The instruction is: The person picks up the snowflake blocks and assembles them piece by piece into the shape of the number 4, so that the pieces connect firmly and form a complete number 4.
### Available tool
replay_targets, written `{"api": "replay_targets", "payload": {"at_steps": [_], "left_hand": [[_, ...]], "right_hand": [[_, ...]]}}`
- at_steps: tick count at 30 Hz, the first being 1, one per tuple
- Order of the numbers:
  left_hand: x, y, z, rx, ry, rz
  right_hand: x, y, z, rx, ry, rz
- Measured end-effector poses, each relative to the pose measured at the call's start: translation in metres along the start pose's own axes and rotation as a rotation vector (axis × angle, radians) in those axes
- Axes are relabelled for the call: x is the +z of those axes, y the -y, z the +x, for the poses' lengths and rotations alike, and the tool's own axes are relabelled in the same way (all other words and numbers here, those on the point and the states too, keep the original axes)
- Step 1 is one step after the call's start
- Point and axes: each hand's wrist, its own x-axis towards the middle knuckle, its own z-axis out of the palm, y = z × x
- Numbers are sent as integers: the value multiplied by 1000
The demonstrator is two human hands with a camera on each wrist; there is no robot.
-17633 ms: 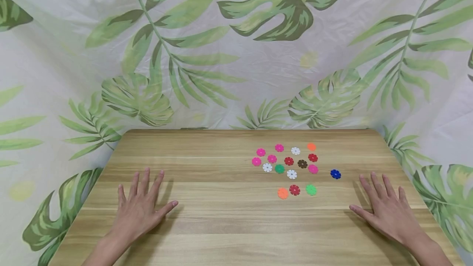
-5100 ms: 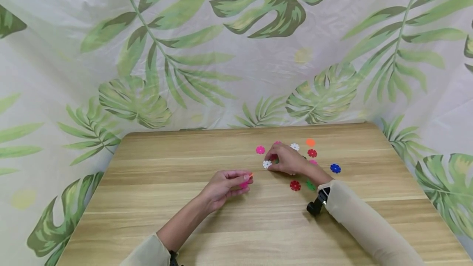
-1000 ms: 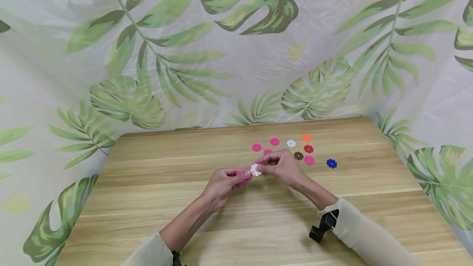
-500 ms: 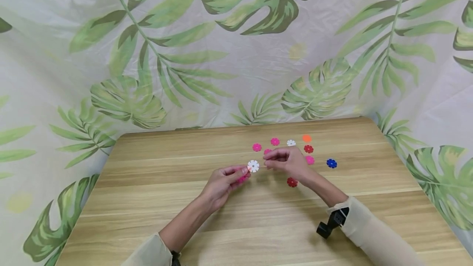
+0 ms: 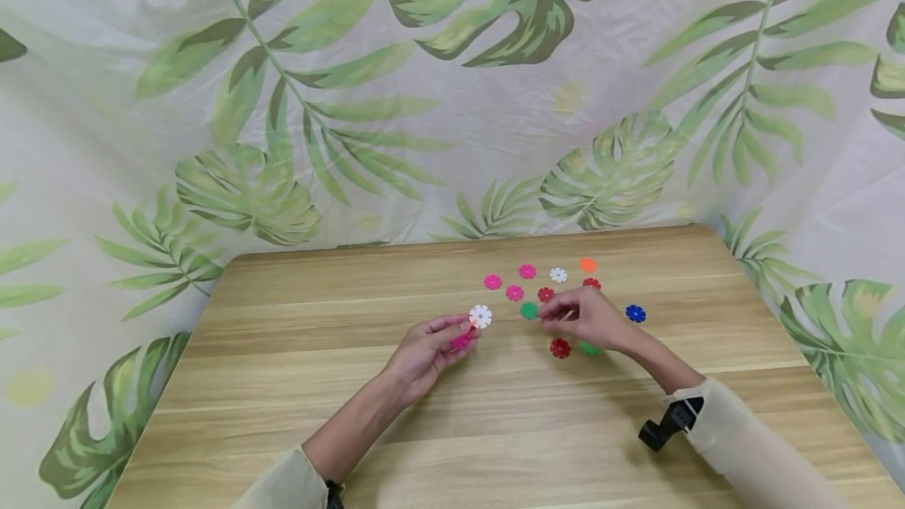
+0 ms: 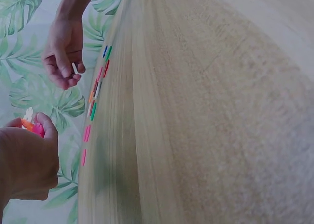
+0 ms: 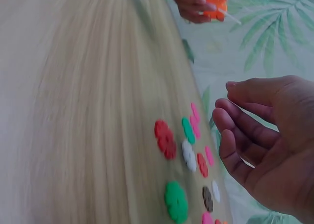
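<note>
My left hand pinches a small group of notched plastic connecting discs above the table. A white disc stands up at the fingertips, attached to an orange disc, with a pink disc below, partly covered by fingers. My right hand hovers over the loose discs, its fingers loosely bent; the right wrist view shows nothing between them. Nearest its fingertips lies a green disc, with a red disc just behind. Another white disc on the table is hidden by this hand in the head view.
Several more loose discs lie flat on the wooden table: pink ones at the back left, an orange one behind, a blue one to the right, a red one in front. A leaf-patterned cloth hangs behind.
The right hand has released the white disc, which stays joined to the pieces in the left hand. It has drawn away rightward over the loose discs. The left hand has barely moved.
</note>
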Motion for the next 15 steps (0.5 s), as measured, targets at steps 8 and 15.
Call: {"api": "replay_targets", "payload": {"at_steps": [8,15], "left_hand": [[0,1,-1,-4,2,-40],[-2,4,1,9,8,-32]], "right_hand": [[-6,-17,-10,-47,63,-114],[-7,-27,-16,-117,90,-217]]}}
